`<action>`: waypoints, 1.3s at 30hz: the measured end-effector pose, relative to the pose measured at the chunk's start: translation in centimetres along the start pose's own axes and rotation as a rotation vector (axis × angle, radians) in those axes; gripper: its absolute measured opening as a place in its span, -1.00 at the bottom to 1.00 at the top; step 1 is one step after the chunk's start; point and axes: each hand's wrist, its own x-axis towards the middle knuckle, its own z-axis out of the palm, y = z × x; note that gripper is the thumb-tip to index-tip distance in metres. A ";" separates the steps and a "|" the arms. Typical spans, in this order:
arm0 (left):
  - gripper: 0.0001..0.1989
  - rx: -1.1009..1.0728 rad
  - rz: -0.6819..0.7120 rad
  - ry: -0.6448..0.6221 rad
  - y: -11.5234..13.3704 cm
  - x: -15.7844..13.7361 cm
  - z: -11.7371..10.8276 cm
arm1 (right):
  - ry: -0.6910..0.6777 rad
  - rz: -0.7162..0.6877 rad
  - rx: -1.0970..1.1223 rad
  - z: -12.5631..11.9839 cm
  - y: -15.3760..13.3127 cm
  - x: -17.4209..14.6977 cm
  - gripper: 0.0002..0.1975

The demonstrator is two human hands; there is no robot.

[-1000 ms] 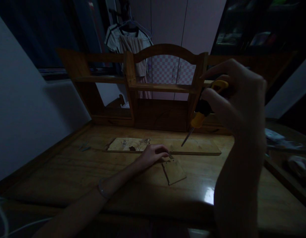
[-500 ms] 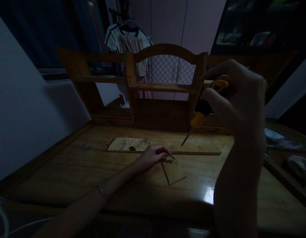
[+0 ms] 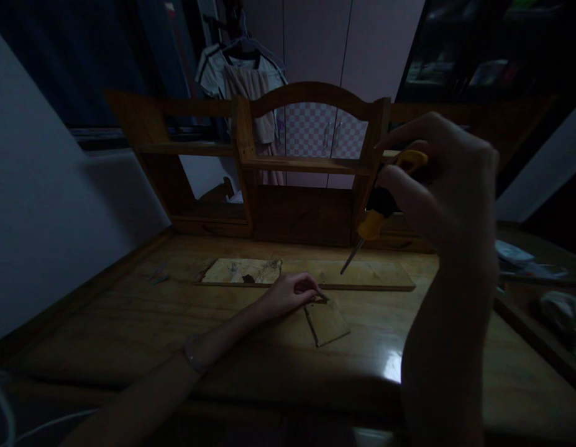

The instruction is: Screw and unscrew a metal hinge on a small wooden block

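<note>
My right hand is raised above the table, its fingers closed round the yellow-and-black handle of a screwdriver. The metal shaft slants down to the left, and its tip hangs in the air. Low on the table, my left hand pinches a small, thin, dark piece at the top edge of a small wooden board. That piece is too small and dim to name. Small dark holes or marks show near the board's top edge. Behind it lies a long wooden plank, its left part pale and stained.
Along the back of the wooden table stands a wooden shelf unit. Small flat pieces lie at the left. On the right is a tray holding a pale bundle. Clothes hang behind; the room is dim.
The thin piece in my left fingers has tilted or dropped slightly towards the small board. My right hand and the screwdriver are nearly unmoved.
</note>
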 end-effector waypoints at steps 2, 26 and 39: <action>-0.79 0.038 0.008 -0.004 0.1 0.0 0.0 | 0.003 -0.003 -0.001 0.0 0.0 0.0 -0.79; -0.84 0.355 0.241 -0.077 1.1 -0.4 -0.2 | -0.009 0.041 -0.012 0.0 -0.2 0.0 -0.77; -0.85 0.470 0.256 -0.070 1.3 -0.5 0.0 | -0.021 0.037 0.017 0.0 -0.2 0.0 -0.78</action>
